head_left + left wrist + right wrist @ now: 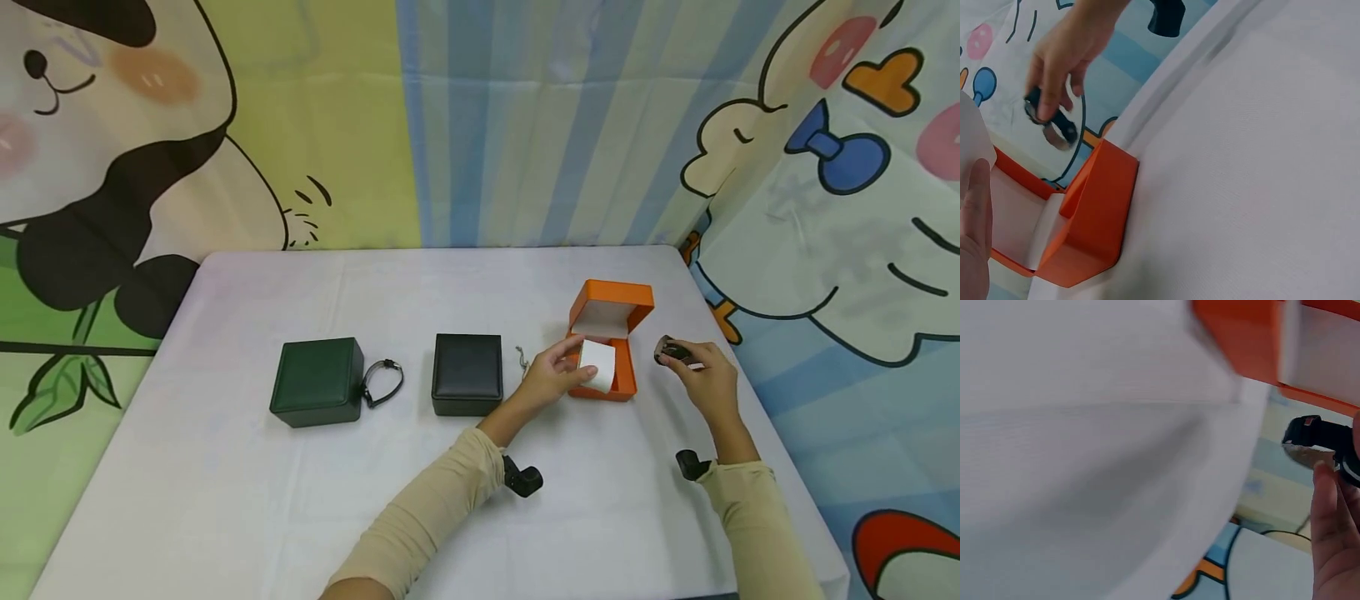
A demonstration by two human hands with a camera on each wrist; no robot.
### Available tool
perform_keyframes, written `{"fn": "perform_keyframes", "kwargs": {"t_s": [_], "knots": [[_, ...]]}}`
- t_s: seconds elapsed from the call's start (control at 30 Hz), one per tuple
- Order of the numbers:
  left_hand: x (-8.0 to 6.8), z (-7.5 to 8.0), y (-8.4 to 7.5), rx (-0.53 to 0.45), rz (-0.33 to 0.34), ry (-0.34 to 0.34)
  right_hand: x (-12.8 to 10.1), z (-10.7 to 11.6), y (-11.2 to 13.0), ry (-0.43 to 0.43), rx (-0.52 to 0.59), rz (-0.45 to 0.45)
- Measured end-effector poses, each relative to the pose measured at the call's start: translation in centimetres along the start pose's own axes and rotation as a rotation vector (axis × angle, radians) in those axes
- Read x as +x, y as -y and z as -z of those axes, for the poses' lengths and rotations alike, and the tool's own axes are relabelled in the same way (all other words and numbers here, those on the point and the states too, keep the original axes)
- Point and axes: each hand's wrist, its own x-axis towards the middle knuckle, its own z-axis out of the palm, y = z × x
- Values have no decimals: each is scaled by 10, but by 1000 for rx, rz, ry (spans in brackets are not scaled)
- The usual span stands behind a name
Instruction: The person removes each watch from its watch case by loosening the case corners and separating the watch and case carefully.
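Note:
An open orange box [613, 310] stands on the white table, lid raised toward the back; it also shows in the left wrist view [1094, 215] and the right wrist view [1254, 344]. My left hand [561, 369] holds a white cushion [598, 364] at the box's front opening, thumb on the cushion [974, 134]. My right hand [701, 375], just right of the box, grips a dark wristwatch [671, 351], with its strap curled [1054, 122] between the fingers [1325, 434].
A black closed box [467, 373] sits left of my left hand, with a small tag [522, 360] beside it. Farther left stands a green box [317, 382] with another watch [382, 382] leaning against it. The table's right edge [757, 400] runs close to my right hand.

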Motion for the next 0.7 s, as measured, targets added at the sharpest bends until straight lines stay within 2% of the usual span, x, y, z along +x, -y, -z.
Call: {"fn": "perform_keyframes", "kwargs": {"t_s": [0.13, 0.27, 0.4, 0.5, 0.7], "knots": [[1, 1, 2, 12, 9, -1, -8, -10, -16, 139, -96, -11], [1, 1, 3, 37, 13, 5, -17, -10, -18, 388, -247, -41], [1, -1, 6, 51, 29, -17, -25, -3, -17, 608, -309, -106], [2, -4, 11, 85, 27, -50, -30, 2, -14, 637, -309, -102], [2, -10, 20, 199, 23, -100, -36, 15, -5, 529, -297, -63]]}}
